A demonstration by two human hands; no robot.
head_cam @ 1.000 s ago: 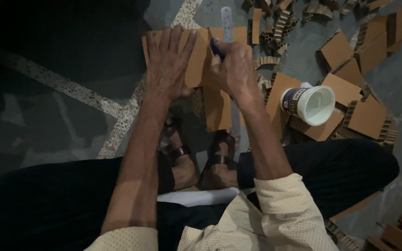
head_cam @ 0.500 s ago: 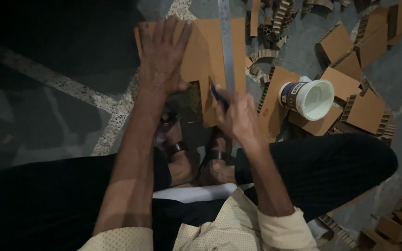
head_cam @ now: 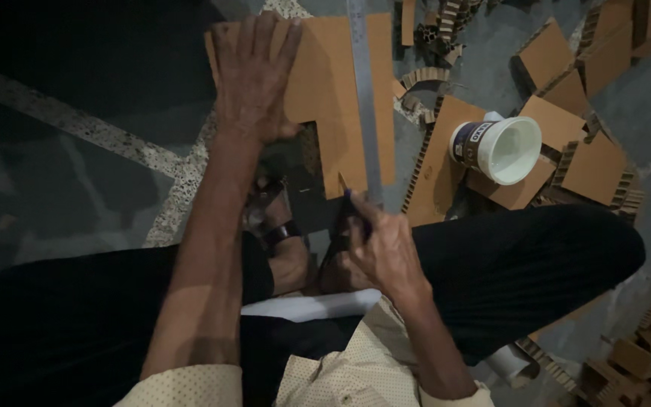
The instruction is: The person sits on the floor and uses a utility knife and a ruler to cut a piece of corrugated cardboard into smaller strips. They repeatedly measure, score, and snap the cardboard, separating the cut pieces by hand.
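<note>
Left hand [head_cam: 254, 75] spread flat, pinning cardboard sheet [head_cam: 325, 90] to the floor at 12 o'clock. Right hand [head_cam: 382, 245] pinches a dark-handled cutter [head_cam: 356, 207] at the sheet's near edge beside the metal ruler [head_cam: 363, 98]. Cut looks nearly finished. White tub [head_cam: 502, 147] at 2 o'clock.

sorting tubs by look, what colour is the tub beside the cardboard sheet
White inside, with a dark band around its outer wall: the tub, clearest in the head view.
</note>
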